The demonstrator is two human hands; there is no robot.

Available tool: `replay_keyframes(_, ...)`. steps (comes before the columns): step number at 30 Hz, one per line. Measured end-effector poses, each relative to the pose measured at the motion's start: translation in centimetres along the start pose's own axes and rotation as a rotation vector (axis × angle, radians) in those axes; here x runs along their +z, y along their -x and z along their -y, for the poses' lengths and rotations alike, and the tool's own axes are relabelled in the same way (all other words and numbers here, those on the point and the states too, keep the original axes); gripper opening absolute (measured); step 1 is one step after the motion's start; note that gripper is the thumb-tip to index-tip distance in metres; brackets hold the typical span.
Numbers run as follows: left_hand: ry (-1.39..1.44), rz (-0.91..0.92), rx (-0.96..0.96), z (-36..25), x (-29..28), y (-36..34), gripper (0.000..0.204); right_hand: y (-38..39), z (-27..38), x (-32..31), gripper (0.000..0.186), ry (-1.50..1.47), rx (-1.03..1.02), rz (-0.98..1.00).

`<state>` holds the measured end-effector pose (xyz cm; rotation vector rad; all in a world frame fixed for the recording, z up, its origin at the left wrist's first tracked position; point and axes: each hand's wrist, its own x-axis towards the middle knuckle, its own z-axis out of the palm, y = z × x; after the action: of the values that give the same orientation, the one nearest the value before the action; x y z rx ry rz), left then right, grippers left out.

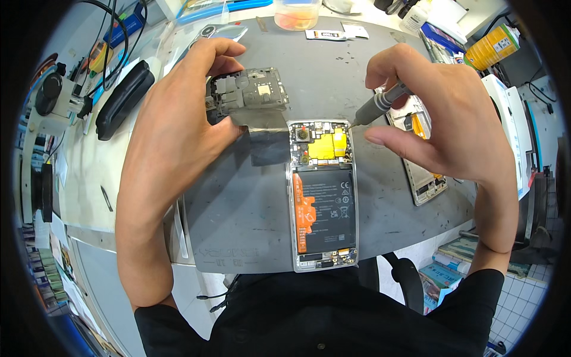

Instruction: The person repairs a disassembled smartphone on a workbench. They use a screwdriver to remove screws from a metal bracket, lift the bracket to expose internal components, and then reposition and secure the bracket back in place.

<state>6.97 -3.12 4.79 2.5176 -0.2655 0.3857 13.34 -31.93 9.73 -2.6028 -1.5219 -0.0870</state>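
Note:
An opened smartphone (324, 269) lies on the grey mat, showing its black battery (330, 208), an orange flex strip (304, 211) and a board with a yellow patch (326, 147). My left hand (172, 119) grips a dark inner cover plate (253, 89) up and left of the phone. A greyish-black film (267, 140) hangs from that plate toward the phone's upper left edge. Between the fingers of my right hand (458, 113) is a grey screwdriver (376, 108), slanting down left. Its tip is at the phone's upper right corner; contact cannot be told.
A second opened phone frame (425, 184) lies right of the first, partly beneath my right hand. Beyond are a phone back panel (223, 33), a white tube (326, 35) and a clear tub (295, 15). A yellow can (491, 47) stands far right; a black case (125, 98) sits left.

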Motion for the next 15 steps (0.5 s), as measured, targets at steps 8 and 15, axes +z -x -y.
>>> replay_keyframes(8,0.031,0.002,0.02,-0.13,0.18,-0.09,0.063,-0.01,-0.31,1.32,0.031,0.038,-0.037,-0.161)
replay_keyframes(15,0.054,0.011,0.034,-0.17,0.19,0.07,0.064,-0.15,0.03,1.72,0.037,0.103,-0.038,-0.215)
